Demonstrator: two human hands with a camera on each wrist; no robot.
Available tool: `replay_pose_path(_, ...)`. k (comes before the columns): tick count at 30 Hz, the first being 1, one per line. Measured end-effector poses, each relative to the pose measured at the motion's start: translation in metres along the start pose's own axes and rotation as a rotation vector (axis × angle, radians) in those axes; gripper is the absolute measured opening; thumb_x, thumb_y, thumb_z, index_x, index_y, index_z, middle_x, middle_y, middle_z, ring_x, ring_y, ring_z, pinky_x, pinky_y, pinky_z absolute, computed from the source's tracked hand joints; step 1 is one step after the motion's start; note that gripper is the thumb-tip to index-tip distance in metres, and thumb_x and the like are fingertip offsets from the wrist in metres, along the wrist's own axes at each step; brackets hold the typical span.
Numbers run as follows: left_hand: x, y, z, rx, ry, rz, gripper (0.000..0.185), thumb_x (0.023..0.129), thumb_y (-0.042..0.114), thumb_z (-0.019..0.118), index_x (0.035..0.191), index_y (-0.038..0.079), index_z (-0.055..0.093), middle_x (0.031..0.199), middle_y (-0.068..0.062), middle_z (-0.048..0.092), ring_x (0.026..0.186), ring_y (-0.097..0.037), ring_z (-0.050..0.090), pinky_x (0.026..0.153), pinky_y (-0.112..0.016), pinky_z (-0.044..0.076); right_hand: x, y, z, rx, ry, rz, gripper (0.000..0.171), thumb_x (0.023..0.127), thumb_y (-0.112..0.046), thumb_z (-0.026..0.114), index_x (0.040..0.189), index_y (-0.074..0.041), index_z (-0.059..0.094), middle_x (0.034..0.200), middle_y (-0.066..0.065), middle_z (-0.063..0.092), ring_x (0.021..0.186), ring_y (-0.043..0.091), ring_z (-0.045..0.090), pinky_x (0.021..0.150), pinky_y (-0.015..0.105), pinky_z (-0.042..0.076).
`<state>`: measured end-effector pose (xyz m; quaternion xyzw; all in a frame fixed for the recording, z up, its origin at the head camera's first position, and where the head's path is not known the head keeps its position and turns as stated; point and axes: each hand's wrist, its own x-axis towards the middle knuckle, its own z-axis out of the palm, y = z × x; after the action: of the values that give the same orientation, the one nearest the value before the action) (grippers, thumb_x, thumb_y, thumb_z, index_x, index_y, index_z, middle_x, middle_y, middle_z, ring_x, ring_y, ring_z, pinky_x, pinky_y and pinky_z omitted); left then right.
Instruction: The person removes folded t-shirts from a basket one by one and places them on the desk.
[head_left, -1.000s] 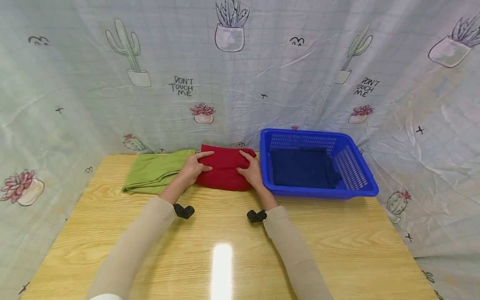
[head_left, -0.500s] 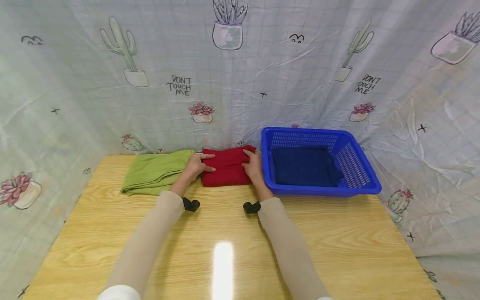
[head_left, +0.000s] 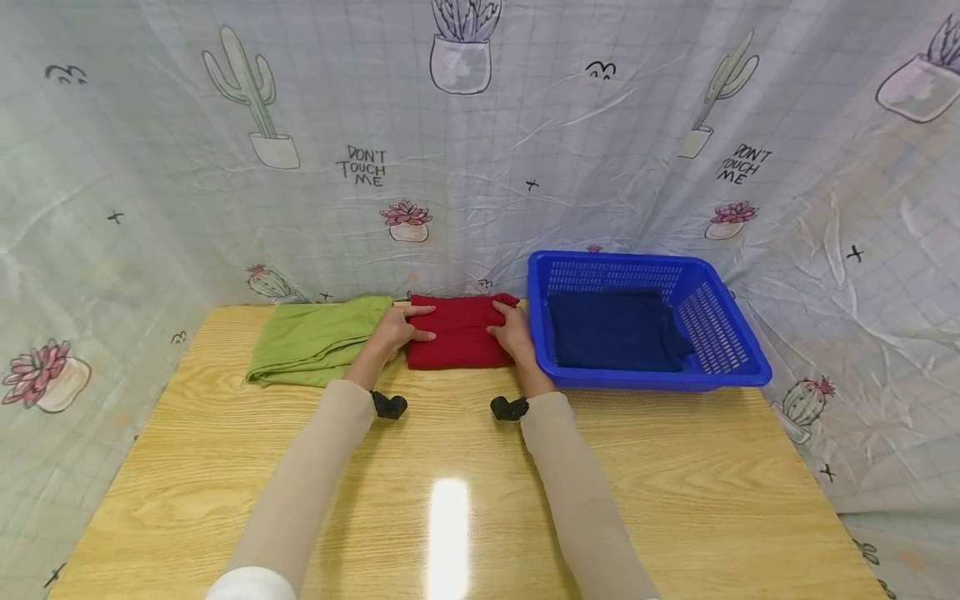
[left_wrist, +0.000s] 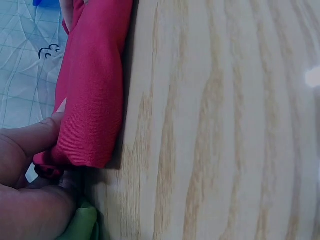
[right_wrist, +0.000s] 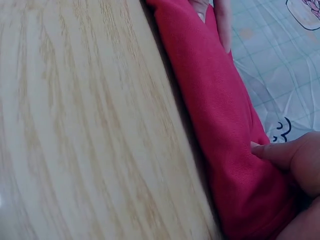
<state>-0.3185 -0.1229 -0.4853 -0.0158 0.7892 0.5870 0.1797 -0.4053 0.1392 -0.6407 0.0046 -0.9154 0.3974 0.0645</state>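
Note:
A folded red cloth (head_left: 459,335) lies flat near the back edge of the wooden table (head_left: 675,467), between a green cloth (head_left: 311,342) and a blue basket (head_left: 652,383). My left hand (head_left: 401,329) grips its left end, thumb lying over the top. My right hand (head_left: 510,329) grips its right end the same way. In the left wrist view my thumb (left_wrist: 35,137) presses on the red cloth (left_wrist: 95,85). In the right wrist view my thumb (right_wrist: 285,152) digs into the red cloth (right_wrist: 215,100).
The blue basket holds a folded navy cloth (head_left: 611,333) and stands right against the red cloth. The green cloth (left_wrist: 82,225) touches my left hand. A printed cactus curtain (head_left: 480,150) closes off the back and sides. Bare wood lies in front.
Both hands have carried the red cloth away from me toward the curtain. It now lies flatter and more compact between them.

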Motion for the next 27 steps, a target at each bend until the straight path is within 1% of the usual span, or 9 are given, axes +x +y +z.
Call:
replay_pose_path(2,0.001,0.002,0.0,-0.001,-0.009,-0.004,0.064,0.087,-0.006,0.076,0.146,0.011,0.058,0.167,-0.014,0.022,0.15,-0.035,0.028,0.109,-0.042,0.046,0.002,0.011,0.003,0.036,0.017,-0.015,0.073,0.084,-0.014,0.085,0.15,-0.015,0.053,0.149,0.02,0.051,0.142,0.03,0.043,0.116,0.025,0.033)
replay_pose_path(7,0.003,0.002,-0.001,0.012,-0.009,-0.016,0.064,0.087,-0.004,0.077,0.146,0.014,0.059,0.167,-0.013,0.021,0.151,-0.034,0.026,0.108,-0.042,0.047,0.012,0.031,0.015,0.031,0.052,0.036,0.086,0.083,-0.025,0.087,0.155,-0.005,0.043,0.153,0.021,0.046,0.144,0.033,0.04,0.118,0.031,0.032)
replay_pose_path(8,0.003,0.002,-0.001,0.018,-0.005,-0.021,0.064,0.087,-0.004,0.077,0.145,0.014,0.059,0.167,-0.013,0.022,0.151,-0.034,0.026,0.108,-0.041,0.047,0.013,0.031,0.017,0.024,0.082,0.04,0.085,0.081,-0.024,0.089,0.152,-0.003,0.047,0.149,0.023,0.05,0.14,0.035,0.045,0.116,0.032,0.035)
replay_pose_path(14,0.003,0.0,-0.001,0.043,-0.007,-0.039,0.064,0.087,-0.002,0.078,0.145,0.016,0.059,0.167,-0.012,0.022,0.151,-0.034,0.026,0.107,-0.041,0.047,0.014,0.032,0.018,0.029,0.092,0.077,0.085,0.078,-0.022,0.09,0.149,0.0,0.048,0.144,0.026,0.053,0.135,0.039,0.047,0.113,0.037,0.039)
replay_pose_path(17,0.003,0.0,0.001,0.039,-0.005,-0.046,0.064,0.087,-0.002,0.078,0.145,0.016,0.059,0.167,-0.011,0.022,0.15,-0.034,0.028,0.108,-0.041,0.047,0.007,0.025,0.013,0.035,0.077,0.085,0.088,0.082,-0.028,0.088,0.154,-0.004,0.044,0.15,0.023,0.049,0.143,0.034,0.041,0.118,0.036,0.034)
replay_pose_path(19,0.003,0.001,0.002,0.037,-0.007,-0.042,0.064,0.088,-0.003,0.077,0.146,0.015,0.058,0.167,-0.011,0.023,0.149,-0.034,0.031,0.109,-0.041,0.046,-0.009,0.004,0.001,0.029,0.089,0.066,0.085,0.086,-0.034,0.084,0.156,-0.008,0.042,0.156,0.021,0.042,0.149,0.03,0.031,0.122,0.034,0.026)
replay_pose_path(22,0.002,0.006,0.004,0.085,-0.012,-0.003,0.064,0.089,-0.004,0.075,0.148,0.01,0.056,0.165,-0.015,0.027,0.146,-0.036,0.033,0.112,-0.043,0.042,-0.048,-0.057,-0.033,-0.051,0.143,0.03,0.071,0.09,-0.025,0.08,0.151,-0.006,0.048,0.156,0.03,0.035,0.148,0.038,0.03,0.123,0.039,0.026)
replay_pose_path(25,-0.001,0.011,0.007,0.208,-0.001,0.06,0.064,0.089,-0.003,0.075,0.148,0.005,0.054,0.16,-0.021,0.034,0.143,-0.038,0.037,0.115,-0.046,0.039,-0.085,-0.12,-0.068,-0.199,0.106,0.049,0.064,0.093,-0.013,0.075,0.151,-0.005,0.049,0.155,0.033,0.029,0.145,0.048,0.029,0.118,0.052,0.031)
replay_pose_path(27,-0.002,0.014,0.01,0.314,0.024,0.108,0.065,0.088,0.0,0.077,0.148,0.003,0.053,0.156,-0.025,0.037,0.143,-0.039,0.037,0.115,-0.046,0.037,-0.101,-0.14,-0.075,-0.279,0.112,0.041,0.06,0.096,-0.013,0.071,0.151,-0.008,0.048,0.155,0.032,0.027,0.145,0.049,0.027,0.116,0.055,0.034)
